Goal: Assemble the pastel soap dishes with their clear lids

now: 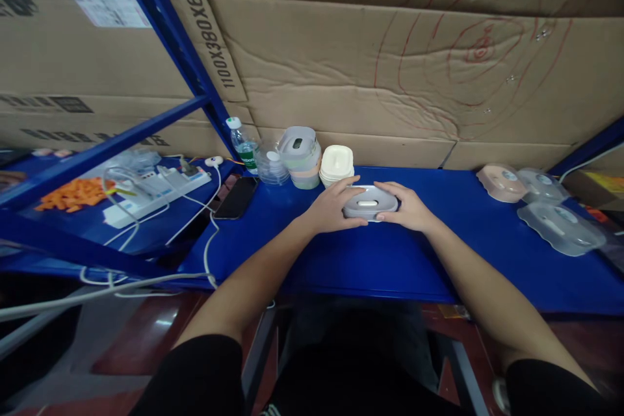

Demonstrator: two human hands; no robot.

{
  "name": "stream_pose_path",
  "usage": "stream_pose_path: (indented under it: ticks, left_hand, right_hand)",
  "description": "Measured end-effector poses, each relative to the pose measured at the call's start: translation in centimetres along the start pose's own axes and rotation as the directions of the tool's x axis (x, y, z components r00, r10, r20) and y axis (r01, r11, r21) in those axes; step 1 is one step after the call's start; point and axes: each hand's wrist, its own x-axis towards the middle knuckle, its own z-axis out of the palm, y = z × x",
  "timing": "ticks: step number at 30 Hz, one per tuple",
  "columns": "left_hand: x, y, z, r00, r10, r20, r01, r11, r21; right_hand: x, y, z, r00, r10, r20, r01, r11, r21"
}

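Between my two hands sits a grey plastic container [370,208] with an oval rim and a small white piece at its middle, at the centre of the blue table. My left hand [336,206] wraps round its left side, the thumb at the front and the fingers along the back edge. On the opposite side, my right hand [407,207] grips it with thumb and fingers. Just behind my left hand stands a stack of cream tubs [336,166]. Beside that is a stack of grey and pastel containers [299,156].
A water bottle [242,145], clear plastic cups [273,169] and a black phone [237,197] lie to the left. Further left are a power strip [156,196] with cables and orange pieces [75,194]. Lidded containers, one pinkish [502,182] and one clear [560,227], rest at right.
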Motion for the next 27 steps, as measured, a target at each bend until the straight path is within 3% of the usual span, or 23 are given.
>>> stream_pose_path:
  ticks: [8,13,17,21,27]
  left_hand:
    - [-0.1,0.0,-0.1,0.999,0.006,0.052,-0.004,1.000,-0.025]
    - [0.2,-0.2,-0.2,0.997,-0.028,0.073,0.032,0.998,-0.055]
    - [0.2,-0.3,-0.3,0.995,-0.027,0.091,0.032,0.998,-0.047]
    - [0.1,-0.3,-0.4,0.999,0.004,0.039,-0.003,1.000,-0.024]
    - [0.0,-0.3,-0.2,0.998,-0.029,-0.057,0.033,0.997,0.075]
  right_hand:
    - [0.3,-0.1,-0.1,0.999,0.032,-0.016,-0.030,0.996,0.089]
    - [0.2,-0.1,0.2,0.993,0.112,-0.036,-0.105,0.982,0.158]
    - [0.2,-0.3,0.4,0.981,0.158,-0.110,-0.138,0.976,0.170]
    - [0.6,-0.9,0.1,0.965,0.149,-0.215,-0.099,0.969,0.226]
    - [0.6,-0.7,-0.5,0.898,0.387,-0.209,-0.262,0.852,0.453]
